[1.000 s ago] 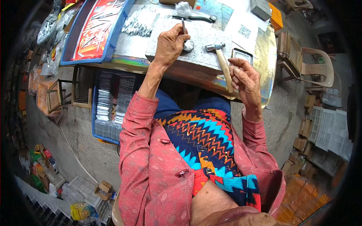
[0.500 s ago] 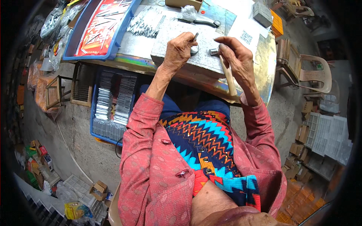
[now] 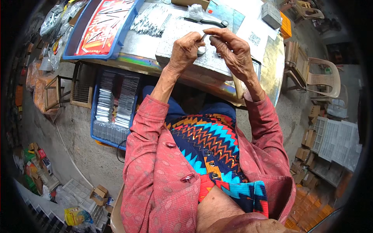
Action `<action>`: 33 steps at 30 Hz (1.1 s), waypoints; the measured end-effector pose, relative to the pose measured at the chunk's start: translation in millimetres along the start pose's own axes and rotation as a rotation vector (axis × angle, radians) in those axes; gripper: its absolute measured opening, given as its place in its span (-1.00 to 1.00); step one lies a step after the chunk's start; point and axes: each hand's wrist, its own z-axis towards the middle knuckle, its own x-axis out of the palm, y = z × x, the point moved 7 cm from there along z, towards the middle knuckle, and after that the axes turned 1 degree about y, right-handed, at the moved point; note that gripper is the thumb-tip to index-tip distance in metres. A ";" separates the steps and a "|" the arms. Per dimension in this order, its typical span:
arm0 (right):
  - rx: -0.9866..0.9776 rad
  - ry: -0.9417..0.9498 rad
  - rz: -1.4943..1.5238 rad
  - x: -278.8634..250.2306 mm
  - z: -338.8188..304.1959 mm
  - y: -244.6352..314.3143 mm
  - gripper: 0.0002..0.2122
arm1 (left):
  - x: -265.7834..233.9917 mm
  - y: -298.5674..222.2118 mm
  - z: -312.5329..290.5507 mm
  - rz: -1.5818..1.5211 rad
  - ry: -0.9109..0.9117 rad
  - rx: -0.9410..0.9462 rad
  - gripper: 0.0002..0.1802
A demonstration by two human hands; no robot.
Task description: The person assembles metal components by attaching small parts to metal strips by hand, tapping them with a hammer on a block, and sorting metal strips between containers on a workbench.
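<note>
My left hand [image 3: 184, 50] is closed in a pinch on a small thin metal piece [image 3: 203, 36], whose upper end sticks out past the fingertips. My right hand [image 3: 233, 52] meets it there, index finger and thumb bent around that end; what exactly lies between them is partly hidden. Both hands are above a grey stone block [image 3: 167, 52]. On the block beside the left fingers lies a small round metal part [image 3: 201, 51]. A hammer's wooden handle [image 3: 236, 87] slants down over the block's near edge under my right wrist, its head hidden by the hand.
A pile of thin metal strips [image 3: 151, 21] lies left of the block, with a blue tray [image 3: 116, 50] of strips beyond. A dark-handled tool [image 3: 211, 23], a crumpled plastic bag [image 3: 195, 12] and a grey block [image 3: 271, 15] sit farther back. Below stands a blue crate [image 3: 93, 128] of stacked strips.
My right hand has moved left from beside the hammer head to the metal piece at my left fingertips. The left hand has stayed nearly in place.
</note>
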 end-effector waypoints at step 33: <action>0.589 0.082 -0.467 -33.2 -124.5 -60.9 -0.78 | 4.0 18.6 -4.6 -0.125 0.029 -0.113 -0.92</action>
